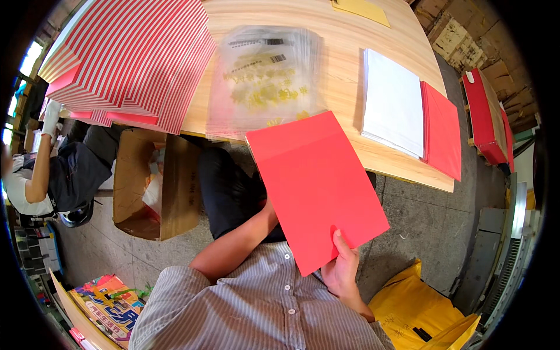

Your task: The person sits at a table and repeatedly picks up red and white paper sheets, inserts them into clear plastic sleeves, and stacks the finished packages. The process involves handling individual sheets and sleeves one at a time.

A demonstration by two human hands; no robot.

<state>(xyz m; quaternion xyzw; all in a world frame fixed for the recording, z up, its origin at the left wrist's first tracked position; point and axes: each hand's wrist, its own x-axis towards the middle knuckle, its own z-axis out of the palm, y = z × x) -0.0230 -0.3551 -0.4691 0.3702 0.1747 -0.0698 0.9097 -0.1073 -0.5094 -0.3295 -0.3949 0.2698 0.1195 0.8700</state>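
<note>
A flat, thin pack of red paper point(315, 186) is held tilted above my lap, just off the table's near edge. My right hand point(343, 265) grips its lower right edge, thumb on top and fingers underneath. My left forearm point(239, 236) runs behind the pack's left edge, so the left hand's fingers are hidden. Beyond the pack lies a pile of clear plastic bags point(265, 81) with yellow and black printing. To its left rises a tall stack of red and white layered paper packs point(137, 49).
On the table's point(344, 32) right side are a white paper stack point(392, 105) and a red paper stack point(441, 129). An open cardboard box point(181, 186) sits on the floor at left, near another person point(73, 166). A yellow sack point(420, 303) lies at lower right.
</note>
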